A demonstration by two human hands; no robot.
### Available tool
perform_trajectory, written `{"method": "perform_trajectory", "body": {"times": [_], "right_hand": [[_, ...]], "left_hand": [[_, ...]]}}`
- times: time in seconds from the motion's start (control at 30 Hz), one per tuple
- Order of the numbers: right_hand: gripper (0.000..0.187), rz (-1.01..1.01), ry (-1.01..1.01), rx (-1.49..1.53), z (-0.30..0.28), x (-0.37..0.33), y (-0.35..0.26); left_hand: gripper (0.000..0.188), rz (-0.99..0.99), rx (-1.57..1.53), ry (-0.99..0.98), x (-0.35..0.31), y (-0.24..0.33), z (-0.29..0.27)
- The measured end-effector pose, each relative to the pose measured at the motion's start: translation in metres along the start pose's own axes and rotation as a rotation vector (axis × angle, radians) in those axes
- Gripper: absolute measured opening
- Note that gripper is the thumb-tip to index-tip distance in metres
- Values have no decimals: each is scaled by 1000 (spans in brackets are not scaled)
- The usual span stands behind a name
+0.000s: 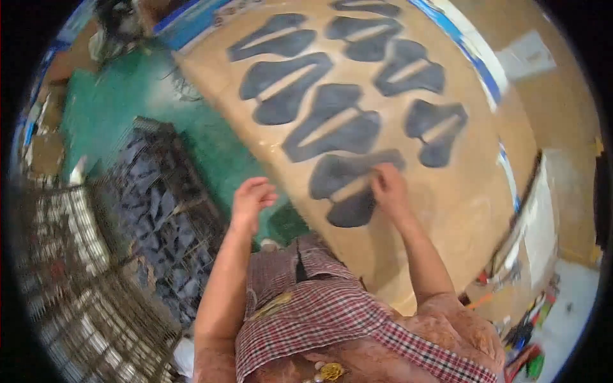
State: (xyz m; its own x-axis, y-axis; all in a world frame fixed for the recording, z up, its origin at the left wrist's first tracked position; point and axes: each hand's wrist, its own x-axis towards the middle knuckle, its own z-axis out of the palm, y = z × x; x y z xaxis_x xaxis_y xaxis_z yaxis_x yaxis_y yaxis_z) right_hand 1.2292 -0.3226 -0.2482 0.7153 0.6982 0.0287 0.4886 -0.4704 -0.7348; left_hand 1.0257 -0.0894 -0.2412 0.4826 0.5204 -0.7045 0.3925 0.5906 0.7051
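Note:
On the tan table (460, 210) lies a dark grey, U-shaped flat piece (341, 175) that looks like a shoe upper cut-out. My right hand (389, 188) is over its right arm, fingers bent together at the piece and covering part of it. The piece lies nearly flat. Off the table's left edge, my left hand (254, 199) hovers with fingers loosely curled and apart, nothing visible in it. Farther up the table are several similar pieces, the closest being a dark grey cut-out (335, 124) just beyond and another cut-out (437, 131) to the right.
Left of me stands a mesh crate (166, 210) heaped with dark pieces, on a green floor (217, 137). A metal grid rack (70, 255) is at the lower left. Blue and white strips edge the table's far side. Cardboard and assorted small items (530, 332) lie at the lower right.

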Motion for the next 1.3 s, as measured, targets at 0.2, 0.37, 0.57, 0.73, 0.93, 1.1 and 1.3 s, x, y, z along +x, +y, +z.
{"method": "perform_trajectory", "body": {"times": [0.2,0.37,0.57,0.73,0.93,1.1,1.3], "right_hand": [[19,-68,124,-148,-27,-30,17],[16,-36,260,-155,-36,-24,29],[12,108,340,-404,-48,-3,56],[11,151,260,-367,-49,1,63],[10,242,211,71,-43,-30,24],[28,736,-613,997,19,-120,-1],[45,832,-271,1996,49,-134,-33]], "left_hand": [[23,-17,161,-121,19,5,79],[18,227,582,-14,40,-24,97],[12,488,909,158,34,-41,130],[15,527,971,128,24,-33,137],[25,326,647,-44,49,-47,111],[26,-63,261,-327,-10,1,156],[26,-179,85,-335,-39,22,185]]}}
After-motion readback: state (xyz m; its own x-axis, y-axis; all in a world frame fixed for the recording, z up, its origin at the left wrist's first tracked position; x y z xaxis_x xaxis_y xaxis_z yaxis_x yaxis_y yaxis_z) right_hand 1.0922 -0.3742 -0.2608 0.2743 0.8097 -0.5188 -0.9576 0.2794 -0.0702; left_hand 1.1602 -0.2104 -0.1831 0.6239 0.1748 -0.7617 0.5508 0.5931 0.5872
